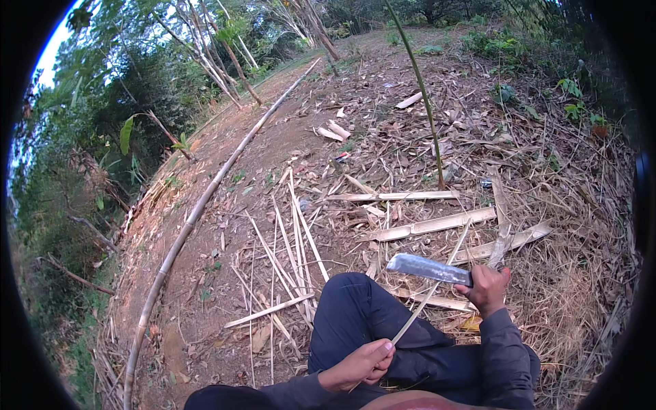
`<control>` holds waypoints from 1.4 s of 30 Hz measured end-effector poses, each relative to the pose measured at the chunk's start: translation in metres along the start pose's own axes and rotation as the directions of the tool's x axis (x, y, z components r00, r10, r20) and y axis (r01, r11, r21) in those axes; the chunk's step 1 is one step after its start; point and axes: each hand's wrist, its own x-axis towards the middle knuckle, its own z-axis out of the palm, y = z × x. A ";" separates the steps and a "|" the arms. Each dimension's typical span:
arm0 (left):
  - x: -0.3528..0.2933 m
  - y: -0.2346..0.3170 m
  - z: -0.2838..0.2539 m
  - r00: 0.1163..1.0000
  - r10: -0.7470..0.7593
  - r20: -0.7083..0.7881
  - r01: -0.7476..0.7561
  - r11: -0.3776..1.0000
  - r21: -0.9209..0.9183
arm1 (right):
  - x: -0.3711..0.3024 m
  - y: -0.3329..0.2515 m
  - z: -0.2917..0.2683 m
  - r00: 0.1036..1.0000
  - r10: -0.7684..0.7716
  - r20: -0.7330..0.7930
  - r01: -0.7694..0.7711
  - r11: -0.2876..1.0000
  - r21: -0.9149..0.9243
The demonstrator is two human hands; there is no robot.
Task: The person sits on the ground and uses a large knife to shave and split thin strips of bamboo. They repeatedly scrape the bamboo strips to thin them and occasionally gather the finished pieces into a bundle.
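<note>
My right hand (486,290) is wrapped round the handle of a machete (429,268), whose broad grey blade points left with a blunt, squared tip. Low in front of me, my left hand (362,364) is closed on the near end of a thin bamboo strip (415,316). The strip slants up and to the right, over my dark-trousered leg, and crosses the line of the blade. Whether blade and strip touch, I cannot tell. Both forearms are in dark sleeves.
Several thin bamboo strips (299,229) lie on the ground left of my knee. Wider split bamboo pieces (437,224) lie ahead and right. A long bamboo pole (198,205) runs along the left. A slim green stem (425,102) stands ahead. Dry leaves cover the slope; trees stand behind.
</note>
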 end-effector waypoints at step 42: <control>0.080 0.022 -0.023 0.658 0.613 -0.436 -0.590 0.780 0.207 | -0.025 -0.078 -0.015 0.423 0.052 0.905 -0.857 -0.302 0.418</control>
